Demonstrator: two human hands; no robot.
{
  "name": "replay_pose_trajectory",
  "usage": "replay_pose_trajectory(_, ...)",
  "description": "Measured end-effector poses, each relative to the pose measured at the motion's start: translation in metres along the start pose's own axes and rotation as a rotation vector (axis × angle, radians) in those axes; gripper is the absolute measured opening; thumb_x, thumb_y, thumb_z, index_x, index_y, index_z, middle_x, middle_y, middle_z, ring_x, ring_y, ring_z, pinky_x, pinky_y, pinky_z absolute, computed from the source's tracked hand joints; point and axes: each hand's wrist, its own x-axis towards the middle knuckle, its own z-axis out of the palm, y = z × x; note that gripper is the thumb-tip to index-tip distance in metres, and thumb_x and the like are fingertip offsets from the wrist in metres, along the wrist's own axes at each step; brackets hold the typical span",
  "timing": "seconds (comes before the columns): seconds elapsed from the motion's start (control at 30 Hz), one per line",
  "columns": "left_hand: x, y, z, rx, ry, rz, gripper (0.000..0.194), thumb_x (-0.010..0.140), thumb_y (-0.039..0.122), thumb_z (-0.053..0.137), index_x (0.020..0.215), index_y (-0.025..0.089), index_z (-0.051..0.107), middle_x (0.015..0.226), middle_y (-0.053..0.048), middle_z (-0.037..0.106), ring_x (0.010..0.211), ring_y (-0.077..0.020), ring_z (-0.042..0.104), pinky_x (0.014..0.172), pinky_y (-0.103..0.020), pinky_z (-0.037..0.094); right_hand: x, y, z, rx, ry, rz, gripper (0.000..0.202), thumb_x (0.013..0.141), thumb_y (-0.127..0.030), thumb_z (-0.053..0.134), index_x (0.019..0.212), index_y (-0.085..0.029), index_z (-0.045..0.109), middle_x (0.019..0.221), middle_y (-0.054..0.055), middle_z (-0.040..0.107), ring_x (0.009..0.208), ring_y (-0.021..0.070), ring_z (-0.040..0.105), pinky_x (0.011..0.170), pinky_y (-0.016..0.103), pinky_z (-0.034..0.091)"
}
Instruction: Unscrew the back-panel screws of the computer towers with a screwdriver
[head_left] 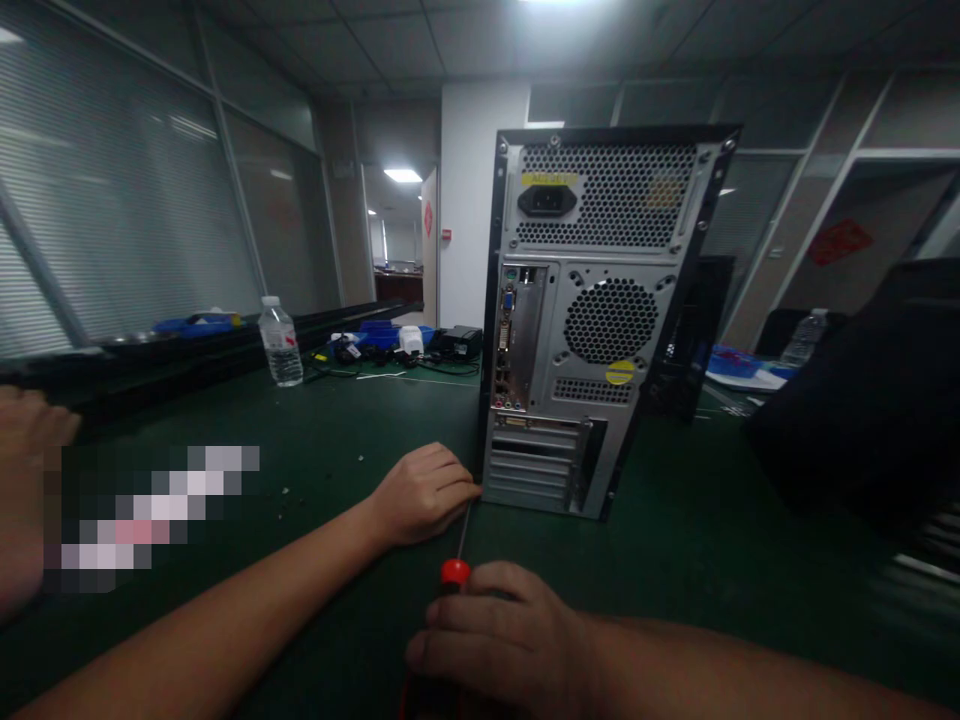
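Observation:
A computer tower (555, 390) stands upright on the green table, its metal back panel facing me. My right hand (517, 630) is wrapped round a screwdriver (454, 572) with a red and black handle. The thin shaft points away from me toward the tower's lower left corner. At that corner, my left hand (427, 492) is closed with its fingertips pinched together, beside the screwdriver's tip. What those fingertips hold, if anything, is hidden, and the tip cannot be made out.
Another person's hand (30, 430) is at the far left edge. A water bottle (280, 342) stands at the back left. Cables and a black adapter (459, 342) lie behind the tower. Small bits (285, 492) are scattered on the green table (352, 410). A dark bulky object (862, 390) is at right.

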Motion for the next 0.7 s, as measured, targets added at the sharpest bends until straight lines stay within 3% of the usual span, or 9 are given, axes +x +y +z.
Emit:
replay_pose_trajectory(0.3, 0.0027, -0.0003, -0.0037, 0.031, 0.015, -0.041, 0.013, 0.089, 0.018, 0.06, 0.102, 0.016, 0.064, 0.089, -0.003, 0.07, 0.08, -0.0159, 0.06, 0.071, -0.032, 0.047, -0.0027, 0.0037, -0.0015, 0.016, -0.046, -0.02, 0.039, 0.108, -0.027, 0.024, 0.115, -0.01, 0.058, 0.1, 0.002, 0.071, 0.098, 0.0064, 0.062, 0.095, 0.022, 0.04)
replay_pose_trajectory(0.7, 0.0039, 0.001, -0.0068, 0.088, 0.018, -0.123, 0.005, 0.089, 0.02, 0.059, 0.086, 0.017, 0.061, 0.079, -0.002, 0.065, 0.075, -0.0159, 0.058, 0.07, -0.031, 0.045, -0.002, 0.0027, 0.0004, 0.039, -0.073, -0.043, 0.04, 0.108, -0.027, 0.023, 0.115, -0.01, 0.058, 0.101, 0.002, 0.07, 0.097, 0.0068, 0.061, 0.088, 0.026, 0.042)
